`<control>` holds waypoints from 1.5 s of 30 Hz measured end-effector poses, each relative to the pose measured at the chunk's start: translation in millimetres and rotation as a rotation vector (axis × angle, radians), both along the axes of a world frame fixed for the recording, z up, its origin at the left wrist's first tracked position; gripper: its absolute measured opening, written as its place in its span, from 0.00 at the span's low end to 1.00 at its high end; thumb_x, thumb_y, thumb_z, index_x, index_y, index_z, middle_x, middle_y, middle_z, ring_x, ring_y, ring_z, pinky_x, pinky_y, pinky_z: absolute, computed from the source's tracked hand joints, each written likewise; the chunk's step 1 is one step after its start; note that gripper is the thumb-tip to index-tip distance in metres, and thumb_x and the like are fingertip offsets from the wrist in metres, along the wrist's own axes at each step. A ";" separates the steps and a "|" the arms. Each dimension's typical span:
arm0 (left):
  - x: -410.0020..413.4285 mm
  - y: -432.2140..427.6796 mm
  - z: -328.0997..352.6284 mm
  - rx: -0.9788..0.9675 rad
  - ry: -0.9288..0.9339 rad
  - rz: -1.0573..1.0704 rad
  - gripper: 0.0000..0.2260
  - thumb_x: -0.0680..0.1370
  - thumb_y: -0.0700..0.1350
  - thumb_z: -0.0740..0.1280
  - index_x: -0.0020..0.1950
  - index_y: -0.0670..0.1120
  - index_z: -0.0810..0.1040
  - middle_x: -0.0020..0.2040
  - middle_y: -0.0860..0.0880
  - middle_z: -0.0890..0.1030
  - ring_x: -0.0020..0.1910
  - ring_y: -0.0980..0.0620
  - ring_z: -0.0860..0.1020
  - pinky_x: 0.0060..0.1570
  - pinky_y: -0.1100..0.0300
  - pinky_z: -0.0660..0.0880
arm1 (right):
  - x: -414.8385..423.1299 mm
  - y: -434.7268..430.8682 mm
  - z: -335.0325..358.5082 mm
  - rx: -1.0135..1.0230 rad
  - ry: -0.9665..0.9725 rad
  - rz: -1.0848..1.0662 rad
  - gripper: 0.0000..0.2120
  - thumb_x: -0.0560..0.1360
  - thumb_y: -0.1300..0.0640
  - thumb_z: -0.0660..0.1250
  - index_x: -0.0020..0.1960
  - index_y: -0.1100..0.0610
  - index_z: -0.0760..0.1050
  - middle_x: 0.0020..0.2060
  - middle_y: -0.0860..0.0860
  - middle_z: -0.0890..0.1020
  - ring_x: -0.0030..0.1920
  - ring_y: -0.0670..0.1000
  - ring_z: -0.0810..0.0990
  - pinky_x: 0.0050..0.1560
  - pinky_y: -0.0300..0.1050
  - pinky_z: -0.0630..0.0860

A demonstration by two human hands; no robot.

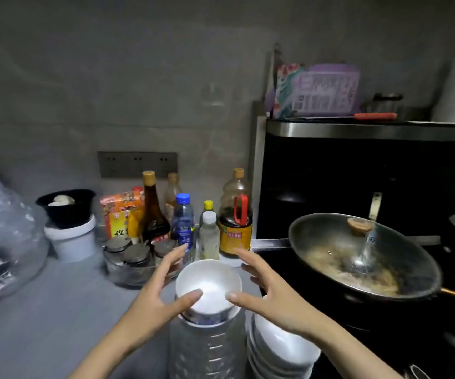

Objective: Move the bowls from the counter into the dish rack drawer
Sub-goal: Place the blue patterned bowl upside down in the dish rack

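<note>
Now both hands, left hand (155, 294) and right hand (272, 296), spread wide around white bowl (208, 283).

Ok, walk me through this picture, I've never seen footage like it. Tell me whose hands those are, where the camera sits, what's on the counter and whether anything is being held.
There is no machine here: a person wears one wide-angle camera on the head, looking forward and down, so the hands belong to the wearer. The left hand and right hand are spread open on either side of a white bowl, thumbs at its near rim; whether they already grip it I cannot tell. That bowl sits on top of a clear plastic container. Beside it, lower right, is a stack of white bowls. On the grey counter behind stand sauce bottles, a water bottle and a plastic bag. To the right, a wok under a glass lid sits on the stove.
</note>
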State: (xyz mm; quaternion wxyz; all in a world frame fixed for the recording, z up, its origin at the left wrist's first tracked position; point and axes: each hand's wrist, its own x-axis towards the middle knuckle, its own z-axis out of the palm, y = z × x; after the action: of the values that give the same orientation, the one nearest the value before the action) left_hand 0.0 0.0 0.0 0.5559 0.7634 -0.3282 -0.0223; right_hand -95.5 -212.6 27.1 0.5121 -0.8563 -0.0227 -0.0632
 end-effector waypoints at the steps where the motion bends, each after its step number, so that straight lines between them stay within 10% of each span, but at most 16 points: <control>1: 1.2 0.7 -2.4 0.017 -0.016 -0.012 0.39 0.57 0.73 0.70 0.66 0.71 0.61 0.68 0.66 0.67 0.67 0.65 0.67 0.69 0.55 0.66 | 3.5 0.5 -3.4 -0.036 -0.022 0.030 0.39 0.64 0.35 0.70 0.70 0.36 0.56 0.71 0.36 0.62 0.71 0.40 0.62 0.73 0.43 0.60; 15: -0.6 3.6 -25.9 0.050 -0.029 -0.026 0.45 0.59 0.64 0.74 0.72 0.60 0.58 0.64 0.61 0.71 0.65 0.59 0.69 0.67 0.57 0.67 | 13.6 3.2 -34.0 -0.058 -0.125 0.048 0.42 0.61 0.45 0.78 0.70 0.42 0.61 0.65 0.43 0.74 0.64 0.41 0.73 0.68 0.45 0.70; 21: -8.2 1.7 -25.7 -0.013 -0.033 -0.043 0.34 0.63 0.59 0.74 0.67 0.59 0.67 0.59 0.64 0.73 0.59 0.64 0.72 0.49 0.73 0.71 | 6.5 11.4 -37.0 -0.012 -0.161 0.013 0.35 0.64 0.51 0.77 0.67 0.44 0.66 0.62 0.43 0.76 0.62 0.40 0.75 0.56 0.33 0.75; 29: -45.5 -6.6 6.5 -0.361 -0.103 -0.113 0.36 0.60 0.62 0.73 0.66 0.60 0.66 0.61 0.60 0.73 0.55 0.68 0.76 0.47 0.70 0.76 | -39.7 29.8 8.3 -0.015 -0.403 -0.039 0.26 0.66 0.52 0.75 0.62 0.48 0.72 0.59 0.40 0.76 0.56 0.34 0.76 0.50 0.31 0.77; 35: -130.7 -57.2 6.1 -0.556 0.161 -0.317 0.43 0.54 0.70 0.72 0.64 0.51 0.70 0.55 0.50 0.80 0.52 0.56 0.81 0.40 0.63 0.79 | -122.6 14.8 -2.7 0.091 -0.480 -0.157 0.16 0.66 0.44 0.71 0.49 0.51 0.79 0.61 0.38 0.74 0.59 0.38 0.77 0.55 0.37 0.77; 40: -202.9 -111.2 -34.7 -0.410 0.368 -0.480 0.36 0.63 0.68 0.67 0.63 0.48 0.71 0.54 0.45 0.82 0.54 0.49 0.82 0.44 0.59 0.80 | -223.5 -28.1 -52.8 0.095 -0.352 -0.229 0.28 0.66 0.37 0.70 0.61 0.50 0.76 0.66 0.49 0.74 0.64 0.46 0.75 0.61 0.38 0.74; 45: -266.7 -175.1 -93.4 -0.185 0.551 -0.633 0.35 0.61 0.69 0.64 0.60 0.49 0.73 0.52 0.47 0.84 0.51 0.50 0.83 0.46 0.54 0.81 | -313.2 -65.6 -112.1 0.129 -0.168 -0.409 0.12 0.72 0.47 0.67 0.55 0.44 0.79 0.55 0.36 0.81 0.63 0.39 0.74 0.65 0.36 0.67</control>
State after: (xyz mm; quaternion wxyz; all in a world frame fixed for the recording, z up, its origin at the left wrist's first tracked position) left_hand -266.7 -175.1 -93.4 0.6547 0.5373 -0.3861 -0.3655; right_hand -408.7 -278.2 -85.0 0.5386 -0.8003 0.1130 -0.2382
